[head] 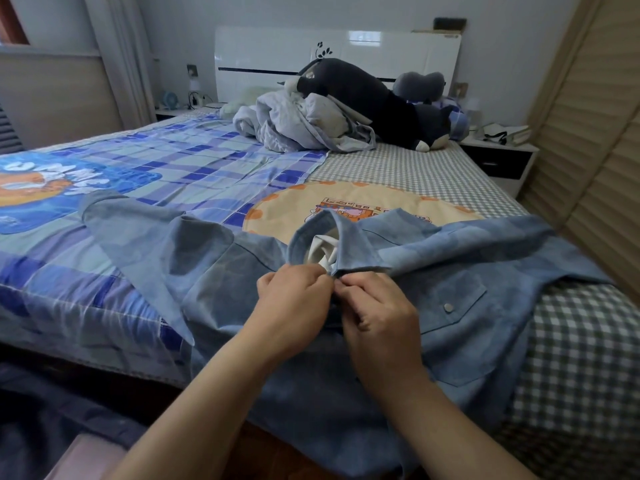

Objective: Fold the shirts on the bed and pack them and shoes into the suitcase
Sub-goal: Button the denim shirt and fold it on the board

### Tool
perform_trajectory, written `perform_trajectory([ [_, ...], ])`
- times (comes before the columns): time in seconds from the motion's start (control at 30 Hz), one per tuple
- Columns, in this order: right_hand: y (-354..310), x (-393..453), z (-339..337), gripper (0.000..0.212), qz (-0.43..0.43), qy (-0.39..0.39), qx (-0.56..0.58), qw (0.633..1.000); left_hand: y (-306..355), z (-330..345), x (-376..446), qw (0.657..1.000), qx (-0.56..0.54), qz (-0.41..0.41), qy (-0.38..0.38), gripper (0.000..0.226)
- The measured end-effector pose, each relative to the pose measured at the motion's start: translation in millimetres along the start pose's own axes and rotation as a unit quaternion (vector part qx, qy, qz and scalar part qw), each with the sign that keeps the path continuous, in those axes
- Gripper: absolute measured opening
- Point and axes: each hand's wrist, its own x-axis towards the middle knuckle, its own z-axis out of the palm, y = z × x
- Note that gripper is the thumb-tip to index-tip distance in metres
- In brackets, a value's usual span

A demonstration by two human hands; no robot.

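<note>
From the head camera, a blue shirt [398, 306] lies spread front-up over the near edge of the bed [173, 174], collar away from the person. Just below the collar [332, 237], the left hand [294, 303] and right hand [377, 313] pinch the placket edges together. With the hem hanging off the bed, the shirt may slide floorward.

1 blue denim shirt [398, 306] on 1 bed [433, 171], 2 hands, left [294, 306] and right [377, 313], 1 dark plush toy [374, 98], 1 crumpled blanket pile [294, 123], 2 nightstands [498, 161].
</note>
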Motion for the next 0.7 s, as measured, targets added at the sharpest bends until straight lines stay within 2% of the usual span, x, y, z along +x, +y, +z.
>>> perform_trajectory([
  [0.07, 0.0, -3.9, -0.1, 0.018, -0.005, -0.003, -0.015, 1.0, -1.3, 4.2, -0.2, 0.998, 0.052, 0.034, 0.017, 0.035],
  [0.2, 5.8, -10.9, 0.5, 0.013, -0.013, -0.03, -0.017, 0.999, -11.3, 10.4, 1.1, 0.984, 0.156, 0.081, -0.007, 0.033],
  [0.27, 10.5, -14.7, -1.0, 0.012, -0.014, -0.076, -0.012, 0.997, -17.3, 11.2, -0.9, 0.966, 0.237, 0.106, -0.015, 0.033],
  [0.33, 11.1, -19.9, -7.4, 0.014, -0.023, -0.154, -0.007, 0.988, -28.0, 15.1, -6.4, 0.945, 0.3, 0.125, -0.025, 0.036],
  [0.4, 12.1, -20.6, -19.8, 0.013, -0.018, -0.162, -0.021, 0.986, -42.7, 21.1, -8.9, 0.941, 0.311, 0.135, -0.005, 0.034],
  [0.5, 17.9, -5.8, -44.6, 0.01, 0.08, -0.038, -0.034, 0.995, -62.4, 27.2, -15.4, 0.943, 0.284, 0.169, 0.044, 0.03],
  [0.57, 18.8, 2.3, -54.9, 0.011, 0.141, 0.003, -0.035, 0.989, -72.0, 34.1, -20.1, 0.955, 0.215, 0.198, 0.052, 0.04],
  [0.63, 16.4, 6.5, -51.7, 0.012, 0.174, -0.015, -0.04, 0.984, -70.7, 40.8, -30.3, 0.984, 0.061, 0.148, 0.081, 0.042],
  [0.7, 12.8, 26.2, -37.7, 0.021, 0.196, -0.059, -0.019, 0.979, -64.3, 36.2, -27.3, 0.986, -0.107, 0.036, 0.126, 0.032],
])
